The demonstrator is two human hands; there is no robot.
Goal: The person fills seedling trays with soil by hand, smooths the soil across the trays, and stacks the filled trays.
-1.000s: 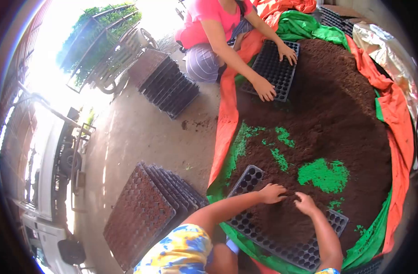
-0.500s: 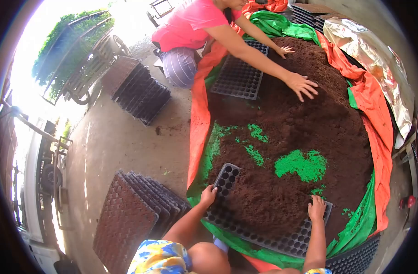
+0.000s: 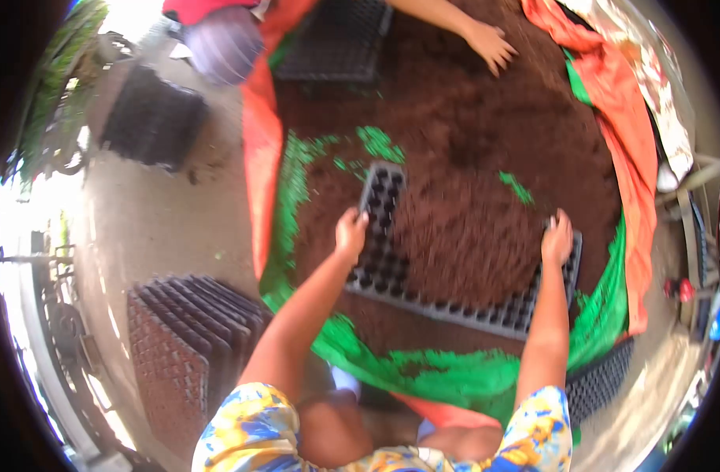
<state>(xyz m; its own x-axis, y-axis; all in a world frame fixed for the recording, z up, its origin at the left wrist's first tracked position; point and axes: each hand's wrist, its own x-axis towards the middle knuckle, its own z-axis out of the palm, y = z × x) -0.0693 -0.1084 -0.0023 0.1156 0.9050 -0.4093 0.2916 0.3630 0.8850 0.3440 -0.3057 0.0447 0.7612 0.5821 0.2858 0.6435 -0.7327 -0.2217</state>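
Note:
A black seedling tray lies on the soil in front of me, with a mound of dark soil heaped over its middle and right. Bare round cells show along its left side and near edge. My left hand is closed around the tray's left edge. On the opposite side, my right hand grips the right edge, its fingers curled over the rim. Around the tray spreads loose dark soil on a green sheet, which shows through in patches.
Across the soil, a co-worker's hand reaches over it beside another seedling tray. Stacked trays stand on the floor at my left, with another stack farther off. An orange sheet borders the soil.
Both my hands have moved the tray forward, away from my body, and most of the large green patch ahead of it is now covered. The view has shifted too.

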